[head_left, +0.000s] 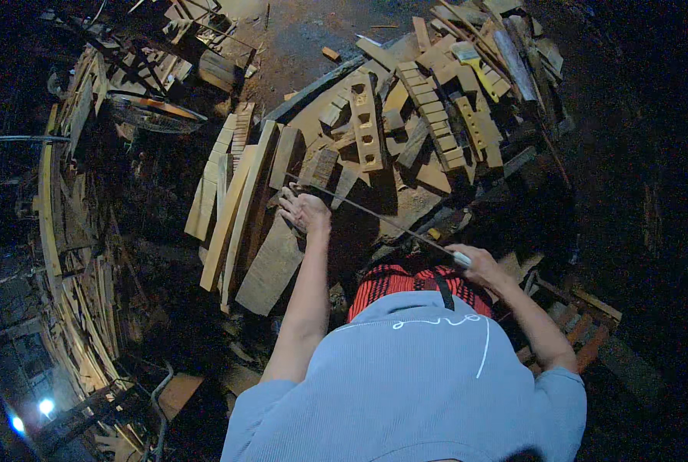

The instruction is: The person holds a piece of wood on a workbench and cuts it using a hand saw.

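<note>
My right hand (479,266) is wrapped round the pale handle of a long, thin-bladed tool (390,221). Its narrow dark blade slants up and left across the workbench, and the far end reaches wood blocks just beyond my left hand (305,213). With bent fingers, my left hand grips a piece of wood at the upper end of a wide grey board (268,269); shadow hides exactly where the fingertips meet the wood. A squared wood block (318,167) lies just past that hand, beside another upright-looking block (285,156).
Long wooden strips (240,204) lean left of my left hand. A bar with square holes (365,123), a notched wooden strip (432,115) and a yellow-handled brush (475,69) lie among offcuts on the bench. Stacked slats (82,331) stand at the far left, below a round-rimmed object (155,112).
</note>
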Motion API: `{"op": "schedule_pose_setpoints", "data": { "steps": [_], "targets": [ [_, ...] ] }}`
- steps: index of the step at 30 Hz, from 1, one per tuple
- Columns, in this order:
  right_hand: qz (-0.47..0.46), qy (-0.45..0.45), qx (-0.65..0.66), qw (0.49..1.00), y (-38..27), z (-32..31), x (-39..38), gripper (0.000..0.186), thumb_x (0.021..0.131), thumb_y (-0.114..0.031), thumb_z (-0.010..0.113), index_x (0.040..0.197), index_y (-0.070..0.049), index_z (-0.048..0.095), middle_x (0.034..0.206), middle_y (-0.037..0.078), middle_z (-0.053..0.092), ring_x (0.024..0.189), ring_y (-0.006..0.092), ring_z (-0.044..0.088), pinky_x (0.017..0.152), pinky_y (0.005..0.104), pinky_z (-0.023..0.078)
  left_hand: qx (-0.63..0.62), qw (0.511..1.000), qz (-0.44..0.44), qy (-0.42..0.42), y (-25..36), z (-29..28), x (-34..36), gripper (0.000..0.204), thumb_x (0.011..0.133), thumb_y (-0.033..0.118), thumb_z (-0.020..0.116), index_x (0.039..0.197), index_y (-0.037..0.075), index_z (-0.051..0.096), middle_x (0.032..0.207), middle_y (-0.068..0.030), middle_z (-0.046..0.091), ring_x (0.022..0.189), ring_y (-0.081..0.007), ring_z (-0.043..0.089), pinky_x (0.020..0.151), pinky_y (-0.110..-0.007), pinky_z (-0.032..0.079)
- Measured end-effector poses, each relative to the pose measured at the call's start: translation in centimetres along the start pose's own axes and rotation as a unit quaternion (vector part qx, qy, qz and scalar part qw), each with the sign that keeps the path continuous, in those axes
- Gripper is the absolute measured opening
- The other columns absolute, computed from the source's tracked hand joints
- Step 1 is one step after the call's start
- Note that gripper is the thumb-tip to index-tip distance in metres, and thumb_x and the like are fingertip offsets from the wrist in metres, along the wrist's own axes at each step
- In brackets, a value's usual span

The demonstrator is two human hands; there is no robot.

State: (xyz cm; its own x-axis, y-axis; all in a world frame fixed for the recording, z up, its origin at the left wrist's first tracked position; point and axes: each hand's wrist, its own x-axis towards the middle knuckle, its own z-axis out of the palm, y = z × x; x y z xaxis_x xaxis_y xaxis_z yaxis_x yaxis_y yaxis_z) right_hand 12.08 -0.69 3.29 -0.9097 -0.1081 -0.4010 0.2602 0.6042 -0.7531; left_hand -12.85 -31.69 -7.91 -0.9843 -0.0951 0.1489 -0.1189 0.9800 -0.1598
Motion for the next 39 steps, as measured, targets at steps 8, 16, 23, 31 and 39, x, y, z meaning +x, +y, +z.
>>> {"op": "schedule_pose_setpoints", "data": {
  "steps": [8, 16, 23, 31, 39],
  "targets": [
    [0.013, -0.008, 0.017, 1.000, 1.0, -0.2, -0.2, 0.062, 0.058, 0.005, 0.061, 0.117, -0.013, 0.052, 0.106, 0.013, 0.060, 0.101, 0.0303, 0.058, 0.087, 0.0358, 0.046, -0.103, 0.990, -0.038, -0.090, 0.3, -2.3, 0.5, 0.054, 0.080, 0.015, 0.049, 0.132, 0.003, 0.037, 0.138, -0.0141, 0.034, 0.128, -0.0332, 0.029, 0.107, -0.044, 0.020],
    [0.002, -0.029, 0.034, 0.999, -7.6, 2.8, 13.5, 0.050, 0.069, -0.004, 0.062, 0.116, -0.014, 0.051, 0.092, 0.019, 0.062, 0.083, 0.0355, 0.061, 0.071, 0.0420, 0.048, 0.003, 0.999, 0.008, -0.052, -0.1, -0.6, 0.5, 0.037, 0.068, 0.029, 0.066, 0.094, 0.003, 0.062, 0.112, -0.0182, 0.055, 0.113, -0.0335, 0.043, 0.100, -0.044, 0.027],
    [-0.089, 0.072, -0.125, 0.986, -9.7, 4.2, 16.4, 0.053, 0.067, -0.003, 0.063, 0.118, -0.015, 0.050, 0.095, 0.018, 0.060, 0.089, 0.0350, 0.059, 0.073, 0.0426, 0.048, -0.009, 0.998, 0.005, -0.059, 0.1, -1.7, -0.2, 0.019, 0.079, 0.017, 0.051, 0.080, 0.004, 0.064, 0.088, -0.0150, 0.062, 0.097, -0.0305, 0.054, 0.099, -0.047, 0.027],
    [-0.101, 0.065, -0.027, 0.992, -3.1, 2.5, 6.0, 0.056, 0.068, -0.003, 0.062, 0.121, -0.017, 0.050, 0.101, 0.013, 0.060, 0.092, 0.0321, 0.058, 0.079, 0.0379, 0.047, -0.066, 0.971, -0.008, -0.230, 0.2, -5.0, 0.7, 0.027, 0.077, 0.012, 0.055, 0.099, -0.002, 0.061, 0.111, -0.0189, 0.057, 0.112, -0.0319, 0.046, 0.107, -0.046, 0.019],
    [-0.046, 0.038, -0.007, 0.998, -0.4, -0.2, -0.8, 0.053, 0.065, 0.001, 0.062, 0.115, -0.013, 0.053, 0.101, 0.013, 0.061, 0.093, 0.0305, 0.060, 0.079, 0.0369, 0.048, -0.076, 0.995, -0.017, -0.056, 0.5, -3.9, 0.2, 0.045, 0.075, 0.011, 0.058, 0.118, -0.004, 0.050, 0.129, -0.0158, 0.045, 0.123, -0.0341, 0.036, 0.106, -0.043, 0.022]
  ]
}}
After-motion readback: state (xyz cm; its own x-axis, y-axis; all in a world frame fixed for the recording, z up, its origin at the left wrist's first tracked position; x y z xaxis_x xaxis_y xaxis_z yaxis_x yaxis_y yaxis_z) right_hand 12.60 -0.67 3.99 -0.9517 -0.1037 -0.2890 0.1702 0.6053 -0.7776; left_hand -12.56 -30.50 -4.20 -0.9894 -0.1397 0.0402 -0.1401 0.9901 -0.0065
